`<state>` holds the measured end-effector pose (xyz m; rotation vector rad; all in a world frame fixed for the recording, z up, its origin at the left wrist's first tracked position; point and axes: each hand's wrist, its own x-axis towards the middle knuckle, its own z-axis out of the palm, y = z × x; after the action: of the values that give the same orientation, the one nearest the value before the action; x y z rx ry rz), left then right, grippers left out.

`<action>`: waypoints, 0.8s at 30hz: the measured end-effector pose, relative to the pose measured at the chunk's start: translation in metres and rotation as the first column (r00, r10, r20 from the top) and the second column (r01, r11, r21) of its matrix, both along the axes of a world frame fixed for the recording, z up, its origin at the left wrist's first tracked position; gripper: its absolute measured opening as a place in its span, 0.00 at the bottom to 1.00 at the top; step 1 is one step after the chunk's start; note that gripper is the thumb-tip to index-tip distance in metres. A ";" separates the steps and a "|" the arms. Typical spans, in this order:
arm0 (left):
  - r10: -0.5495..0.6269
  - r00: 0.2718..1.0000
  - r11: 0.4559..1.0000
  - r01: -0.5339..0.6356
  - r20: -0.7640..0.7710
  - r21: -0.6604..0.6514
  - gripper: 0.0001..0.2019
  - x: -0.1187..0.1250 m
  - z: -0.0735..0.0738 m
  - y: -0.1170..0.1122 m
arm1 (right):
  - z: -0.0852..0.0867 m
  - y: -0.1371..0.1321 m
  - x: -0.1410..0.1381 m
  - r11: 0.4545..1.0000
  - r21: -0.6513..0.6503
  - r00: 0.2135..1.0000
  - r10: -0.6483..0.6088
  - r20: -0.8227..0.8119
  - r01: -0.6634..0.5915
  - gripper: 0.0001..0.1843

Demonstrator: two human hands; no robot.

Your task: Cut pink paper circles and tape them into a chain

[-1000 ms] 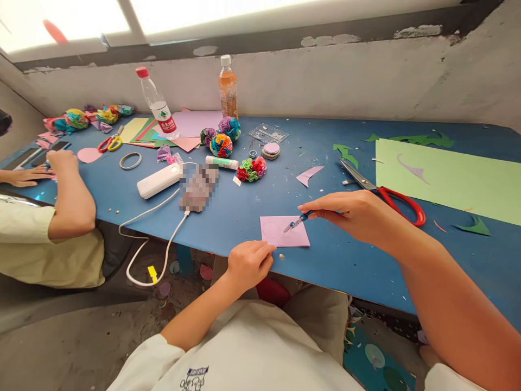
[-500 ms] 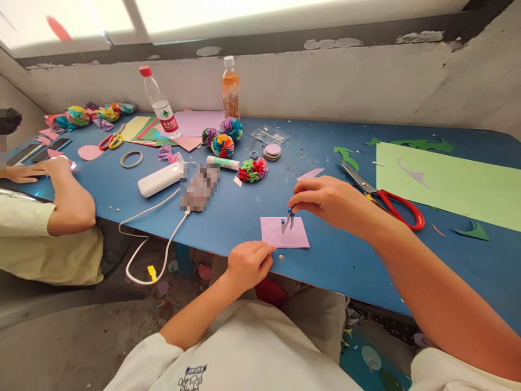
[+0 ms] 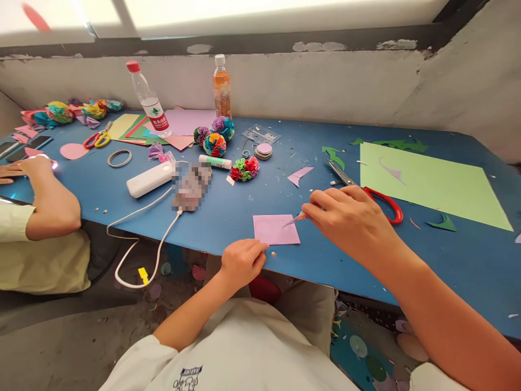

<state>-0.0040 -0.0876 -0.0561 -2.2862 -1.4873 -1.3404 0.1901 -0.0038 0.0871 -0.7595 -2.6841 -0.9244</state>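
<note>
A small pinkish-purple sheet of paper [image 3: 271, 231] lies at the table's front edge, with faint curved lines on its left part. My left hand [image 3: 243, 262] rests at the sheet's lower left edge, fingers curled together and pressing it down. Over the right side of the sheet, my right hand [image 3: 345, 217] pinches a drawing compass [image 3: 291, 221]. The compass is tilted, and a thin pointed end reaches left over the paper; most of it is hidden by my fingers. Whether the tip touches the paper I cannot tell.
Red-handled scissors [image 3: 385, 203] lie just behind my right hand, beside a light green sheet [image 3: 431, 184]. A glue stick [image 3: 215, 162], paper flowers [image 3: 214, 144], a white power bank [image 3: 150, 180] and two bottles stand or lie further back. Another person's arm [image 3: 55, 198] is at the left.
The compass has gone from upright over the paper to tilted, its pointed end aimed left. My right hand has turned and shifted slightly right. The whole view has shifted a little.
</note>
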 end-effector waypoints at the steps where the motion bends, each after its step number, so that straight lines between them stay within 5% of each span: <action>1: -0.001 1.000 1.000 0.001 -0.002 0.003 0.11 0.000 0.000 0.000 | 0.001 -0.002 -0.002 1.000 0.000 1.000 -0.009 0.010 0.009 0.19; 17: 0.005 1.000 1.000 -0.005 0.008 -0.005 0.11 0.000 -0.004 0.000 | -0.004 -0.030 -0.013 0.992 -0.067 0.994 -0.108 -0.004 0.108 0.18; 24: -0.001 0.999 1.000 0.001 0.041 0.009 0.11 0.001 -0.002 0.000 | -0.002 0.000 0.006 0.998 -0.043 0.997 -0.043 0.060 0.045 0.21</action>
<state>-0.0025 -0.0875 -0.0579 -2.2681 -1.4888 -1.3994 0.1957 -0.0042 0.0852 -0.8161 -2.7575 -0.9145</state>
